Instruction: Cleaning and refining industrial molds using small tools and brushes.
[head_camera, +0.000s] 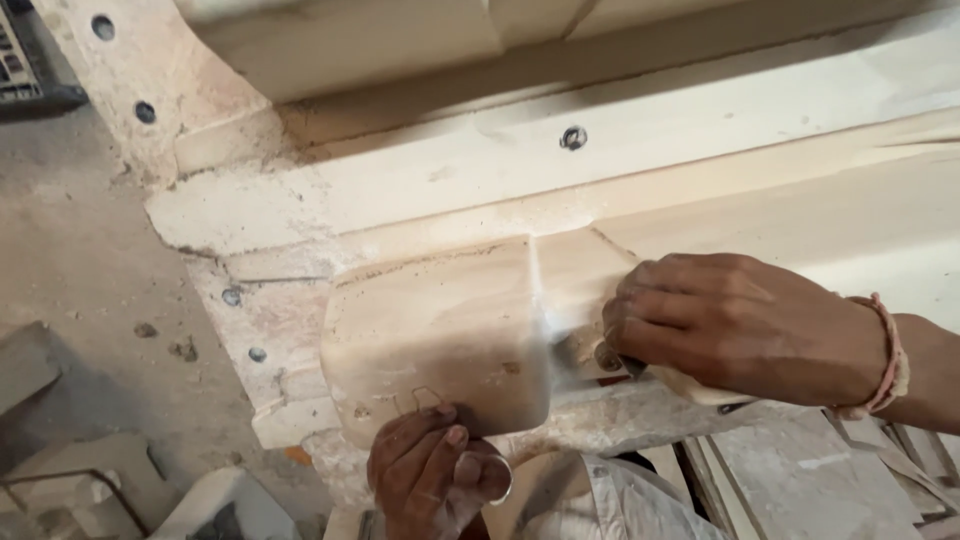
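Head view, landmark: we take the pale, rounded wooden block (440, 330), smooth-cornered and dusted with fine powder, as our reference; it sits at the middle of the picture, set against a long pale wooden frame (620, 150).
Head view, right hand: our right hand (730, 325) lies on the right end of the block, fingers curled tight over something small and dark at the block's face; we cannot tell what that thing is. A blur of dust sits just left of the fingertips.
Head view, wrist: a pinkish thread band (890, 360) circles the right wrist, well right of the block.
Head view, left hand: our left hand (435, 465) is at the block's lower edge, fingertips bent up and touching the underside; it steadies the block but grips nothing else. A metal ring (503, 480) shows on one finger.
Head view, frame: dark round screw holes (573, 137) dot the frame above the block and to its left.
Head view, floor: a grey dusty concrete floor (80, 260) lies left of the block.
Head view, below: pale flat boards (800, 470) lie below and right of the block.
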